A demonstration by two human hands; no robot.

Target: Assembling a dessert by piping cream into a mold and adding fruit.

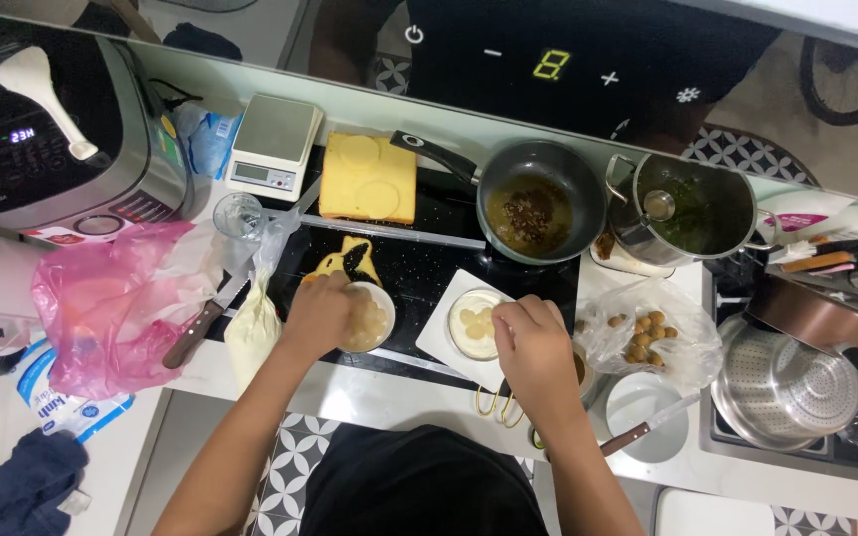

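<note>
Right now both hands are down on the desk (369,397), working between two dishes. The left hand (318,313) rests on the rim of a small white bowl (369,320) holding pale, peeled round fruits, fingers curled over its near edge; whether they pinch a piece I cannot tell. The right hand (533,342) hovers at the edge of a cream-filled dish (476,326) sitting on a square white plate (447,342), fingers bunched close, apparently setting something down. A few pale pieces already lie on the cream, so I judge the topping under way, not finished: the bowl is far from empty. Off to the right, a clear bag (647,333) holds unpeeled brown fruits. Behind, yellow sponge cake (367,179) shows round cut-outs, and a dark pan (538,203) holds brownish syrup.
</note>
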